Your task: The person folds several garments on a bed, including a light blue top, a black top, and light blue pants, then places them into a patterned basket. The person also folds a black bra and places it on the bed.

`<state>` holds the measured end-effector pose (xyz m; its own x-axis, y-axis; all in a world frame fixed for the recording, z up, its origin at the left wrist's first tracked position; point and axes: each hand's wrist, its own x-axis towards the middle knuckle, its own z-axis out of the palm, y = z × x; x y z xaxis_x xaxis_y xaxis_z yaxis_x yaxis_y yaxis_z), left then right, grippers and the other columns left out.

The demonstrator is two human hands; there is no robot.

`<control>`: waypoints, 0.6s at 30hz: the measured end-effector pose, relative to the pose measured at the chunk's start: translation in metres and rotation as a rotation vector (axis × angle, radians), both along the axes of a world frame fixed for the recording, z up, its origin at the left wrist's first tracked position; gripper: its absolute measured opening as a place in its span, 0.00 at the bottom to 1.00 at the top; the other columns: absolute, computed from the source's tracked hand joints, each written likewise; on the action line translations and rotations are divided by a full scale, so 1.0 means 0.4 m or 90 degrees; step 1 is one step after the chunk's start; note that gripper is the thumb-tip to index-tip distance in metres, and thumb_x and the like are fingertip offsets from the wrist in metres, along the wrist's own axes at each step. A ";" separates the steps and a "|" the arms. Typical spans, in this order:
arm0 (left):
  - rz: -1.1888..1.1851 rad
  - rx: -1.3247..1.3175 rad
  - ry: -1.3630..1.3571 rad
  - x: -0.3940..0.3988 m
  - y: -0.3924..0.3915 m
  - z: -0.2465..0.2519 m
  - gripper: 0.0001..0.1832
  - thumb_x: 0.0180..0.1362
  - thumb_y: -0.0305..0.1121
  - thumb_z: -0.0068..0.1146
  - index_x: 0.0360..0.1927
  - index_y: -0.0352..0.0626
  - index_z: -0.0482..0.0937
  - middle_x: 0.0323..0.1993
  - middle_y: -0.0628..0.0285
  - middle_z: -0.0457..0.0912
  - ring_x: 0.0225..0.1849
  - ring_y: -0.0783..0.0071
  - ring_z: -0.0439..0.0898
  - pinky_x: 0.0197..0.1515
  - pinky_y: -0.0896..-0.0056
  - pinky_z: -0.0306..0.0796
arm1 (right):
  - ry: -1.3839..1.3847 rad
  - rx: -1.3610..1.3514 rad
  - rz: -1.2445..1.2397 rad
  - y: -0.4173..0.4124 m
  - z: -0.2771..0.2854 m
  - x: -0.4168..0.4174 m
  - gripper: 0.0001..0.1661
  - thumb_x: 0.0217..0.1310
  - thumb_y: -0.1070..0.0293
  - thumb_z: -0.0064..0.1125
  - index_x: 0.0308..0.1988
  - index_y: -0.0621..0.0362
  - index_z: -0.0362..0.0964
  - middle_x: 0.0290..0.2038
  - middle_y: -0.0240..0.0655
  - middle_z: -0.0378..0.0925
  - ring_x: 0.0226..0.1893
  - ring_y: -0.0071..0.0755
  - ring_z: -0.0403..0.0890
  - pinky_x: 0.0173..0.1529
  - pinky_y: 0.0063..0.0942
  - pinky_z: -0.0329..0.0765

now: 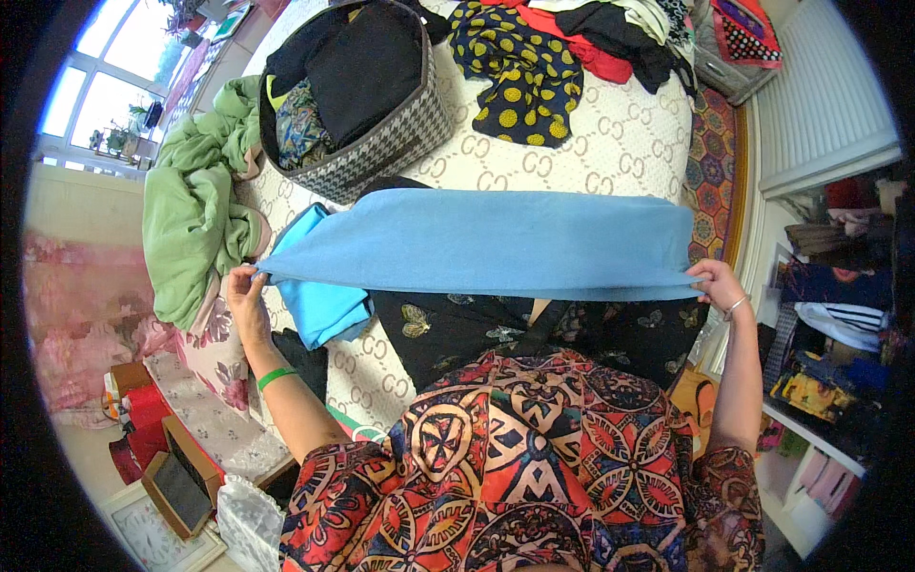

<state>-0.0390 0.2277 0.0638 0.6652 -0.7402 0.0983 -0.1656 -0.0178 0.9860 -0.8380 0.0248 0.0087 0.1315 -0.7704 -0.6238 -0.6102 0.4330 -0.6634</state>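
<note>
A long piece of blue fabric point(500, 239) is stretched sideways between my two hands, above my lap. My left hand point(249, 282) pinches its gathered left end between thumb and fingers. At the right end, my right hand point(715, 282) grips the lower corner. Partly under the fabric's left end lies a brighter blue folded cloth point(322, 307). Beyond the fabric stands a houndstooth fabric storage box point(400, 150), open at the top, with black and patterned clothes inside. To its right a black garment with yellow dots point(525, 79) is spread on the bed.
The bed has a cream patterned cover point(615, 150). A green blanket point(193, 229) is heaped at the left, beside a floral pillow point(221, 357). Red and black clothes point(615, 36) lie at the far right. Open shelves of clothes point(836, 322) stand at the right.
</note>
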 end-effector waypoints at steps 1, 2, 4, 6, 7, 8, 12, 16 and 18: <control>-0.008 -0.010 -0.014 -0.029 -0.017 0.019 0.18 0.51 0.14 0.58 0.45 0.41 0.74 0.37 0.67 0.77 0.40 0.79 0.75 0.46 0.78 0.68 | -0.005 -0.008 -0.011 0.000 0.012 0.001 0.11 0.55 0.83 0.49 0.36 0.57 0.75 0.24 0.27 0.74 0.18 0.20 0.73 0.20 0.19 0.70; -0.009 -0.009 0.009 -0.057 -0.036 0.039 0.21 0.52 0.15 0.57 0.50 0.40 0.73 0.37 0.67 0.77 0.40 0.79 0.75 0.45 0.79 0.68 | -0.023 -0.020 -0.022 -0.012 0.031 -0.003 0.09 0.57 0.79 0.50 0.35 0.55 0.75 0.25 0.25 0.75 0.20 0.18 0.71 0.21 0.18 0.68; -0.059 -0.006 0.031 -0.109 -0.088 0.114 0.25 0.56 0.17 0.55 0.59 0.39 0.71 0.37 0.69 0.77 0.38 0.82 0.75 0.43 0.82 0.68 | -0.068 -0.052 -0.067 -0.034 0.080 -0.009 0.07 0.58 0.77 0.51 0.35 0.54 0.73 0.25 0.24 0.75 0.20 0.16 0.70 0.21 0.17 0.66; -0.072 0.035 -0.026 -0.112 -0.115 0.164 0.21 0.58 0.20 0.55 0.56 0.38 0.72 0.37 0.69 0.77 0.37 0.83 0.74 0.42 0.83 0.68 | -0.114 -0.091 -0.103 -0.056 0.119 -0.007 0.04 0.60 0.74 0.54 0.36 0.52 0.71 0.25 0.21 0.74 0.20 0.12 0.68 0.21 0.13 0.62; -0.079 0.056 -0.054 -0.112 -0.129 0.175 0.19 0.60 0.21 0.54 0.55 0.38 0.73 0.36 0.69 0.77 0.37 0.83 0.74 0.41 0.83 0.67 | -0.129 -0.085 -0.112 -0.064 0.138 -0.008 0.03 0.60 0.73 0.54 0.36 0.52 0.71 0.25 0.21 0.73 0.19 0.12 0.68 0.21 0.12 0.61; -0.086 0.052 -0.059 -0.107 -0.141 0.178 0.17 0.61 0.23 0.54 0.54 0.38 0.74 0.37 0.69 0.77 0.37 0.83 0.74 0.42 0.83 0.67 | -0.143 -0.080 -0.121 -0.072 0.160 -0.008 0.02 0.61 0.73 0.54 0.35 0.52 0.70 0.25 0.21 0.73 0.19 0.11 0.67 0.21 0.11 0.60; -0.100 0.027 -0.071 -0.099 -0.193 0.190 0.11 0.67 0.32 0.50 0.48 0.38 0.75 0.41 0.66 0.79 0.42 0.81 0.74 0.49 0.79 0.67 | -0.218 -0.075 -0.164 -0.084 0.162 -0.042 0.05 0.64 0.65 0.56 0.34 0.51 0.70 0.24 0.19 0.70 0.16 0.10 0.62 0.19 0.10 0.55; -0.142 -0.043 0.035 -0.163 -0.241 0.212 0.09 0.68 0.33 0.47 0.45 0.39 0.73 0.52 0.54 0.78 0.51 0.73 0.76 0.57 0.71 0.67 | -0.226 -0.085 -0.177 -0.085 0.154 -0.068 0.07 0.66 0.62 0.56 0.34 0.50 0.70 0.24 0.19 0.69 0.16 0.10 0.59 0.19 0.11 0.53; -0.163 -0.079 0.052 -0.167 -0.249 0.209 0.08 0.69 0.33 0.46 0.45 0.40 0.71 0.57 0.47 0.75 0.54 0.69 0.76 0.60 0.68 0.66 | -0.217 -0.082 -0.184 -0.084 0.157 -0.072 0.07 0.66 0.62 0.55 0.35 0.50 0.70 0.24 0.19 0.70 0.16 0.10 0.60 0.19 0.11 0.53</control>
<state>-0.1056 0.1280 0.1475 0.4676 -0.8709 0.1516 -0.0688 0.1351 0.9884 -0.8668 -0.0086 0.0715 0.0802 -0.8744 -0.4786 -0.2141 0.4538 -0.8650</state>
